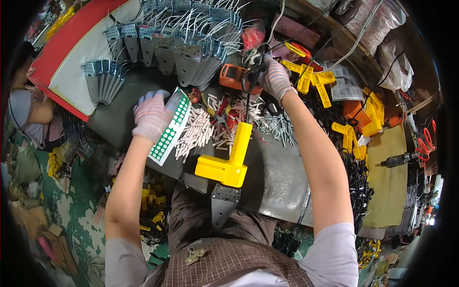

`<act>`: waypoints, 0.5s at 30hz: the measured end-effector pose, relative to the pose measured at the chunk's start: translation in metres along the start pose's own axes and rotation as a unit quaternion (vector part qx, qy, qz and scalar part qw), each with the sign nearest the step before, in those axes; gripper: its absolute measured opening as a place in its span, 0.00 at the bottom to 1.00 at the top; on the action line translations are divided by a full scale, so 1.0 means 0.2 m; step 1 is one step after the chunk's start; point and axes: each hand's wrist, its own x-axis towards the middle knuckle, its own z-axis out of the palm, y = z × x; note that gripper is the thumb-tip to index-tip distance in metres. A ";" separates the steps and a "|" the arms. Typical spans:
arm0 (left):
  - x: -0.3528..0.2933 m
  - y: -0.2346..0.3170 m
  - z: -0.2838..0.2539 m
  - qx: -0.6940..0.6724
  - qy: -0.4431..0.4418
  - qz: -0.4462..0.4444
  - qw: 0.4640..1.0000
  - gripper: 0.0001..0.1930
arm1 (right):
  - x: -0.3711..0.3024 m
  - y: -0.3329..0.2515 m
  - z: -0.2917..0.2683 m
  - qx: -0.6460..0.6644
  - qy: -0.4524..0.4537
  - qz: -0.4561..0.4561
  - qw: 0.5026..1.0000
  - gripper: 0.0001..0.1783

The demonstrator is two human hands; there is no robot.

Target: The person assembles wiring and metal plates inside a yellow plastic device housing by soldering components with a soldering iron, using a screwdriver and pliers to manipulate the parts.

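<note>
My left hand (152,115), in a striped knit glove, is closed at the edge of a white sheet of round green stickers (174,125), its thumb over the sheet. My right hand (277,79), gloved alike, reaches to the far side of the bench. Its partly hidden fingers close around a black cable end (256,72) beside an orange boxy meter (233,76). A black cord runs from there down to a yellow plastic handle (232,160), which lies at the bench's near edge. A perforated grey metal blade (224,203) sticks out of the handle toward my lap.
Small pale tubes (196,129) and silver screws (277,126) lie piled on the dark bench (282,177). Rows of metal blades with white wires (191,52) stand at the far left. More yellow handles (306,76) and black cords lie right. A power screwdriver (397,160) is at far right; another person (36,107) sits left.
</note>
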 end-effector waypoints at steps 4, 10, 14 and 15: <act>0.11 0.08 0.00 -0.031 -0.083 0.006 0.996 0.25 | 0.02 0.17 -0.01 0.063 0.034 0.012 0.997 0.13; -0.31 -0.02 -0.22 -0.483 -0.023 -0.056 0.874 0.09 | -0.36 -0.38 -0.21 0.000 0.101 0.028 0.995 0.21; -0.61 0.11 -0.31 -0.670 -0.037 -0.049 0.740 0.06 | -0.86 -0.80 -0.33 0.220 0.269 -0.075 0.935 0.20; -0.64 0.15 -0.30 -0.692 -0.025 -0.027 0.721 0.07 | -0.96 -0.85 -0.29 0.134 0.244 -0.160 0.947 0.19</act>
